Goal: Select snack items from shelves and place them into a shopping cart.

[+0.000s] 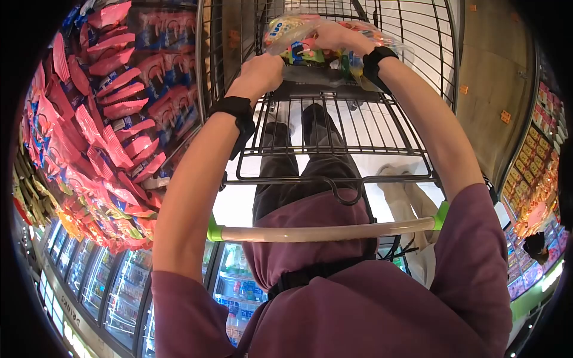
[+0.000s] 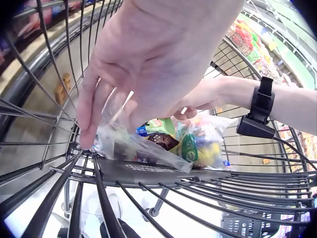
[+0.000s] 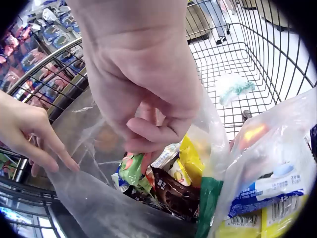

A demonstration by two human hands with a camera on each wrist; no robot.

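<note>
My left hand (image 2: 143, 64) pinches the near edge of a clear plastic bag (image 3: 106, 208), its fingers lying along the film. The bag rests in a shopping cart and is full of small wrapped snacks. Curled fingers of my right hand (image 3: 148, 94) are down in the bag's mouth, their tips on a green and pink snack packet (image 3: 132, 170). Beside that packet lie a dark brown packet (image 3: 176, 193) and a yellow one (image 3: 191, 159). In the head view both hands, the left (image 1: 261, 74) and the right (image 1: 337, 37), meet over the bag.
A second clear bag (image 3: 275, 168) with blue and yellow packs stands beside the first. Farther along the wire cart (image 3: 233, 59) lies a white and teal packet (image 3: 235, 89). The cart's handle (image 1: 328, 231) crosses before my torso. Pink snack bags (image 1: 113, 143) hang at the left.
</note>
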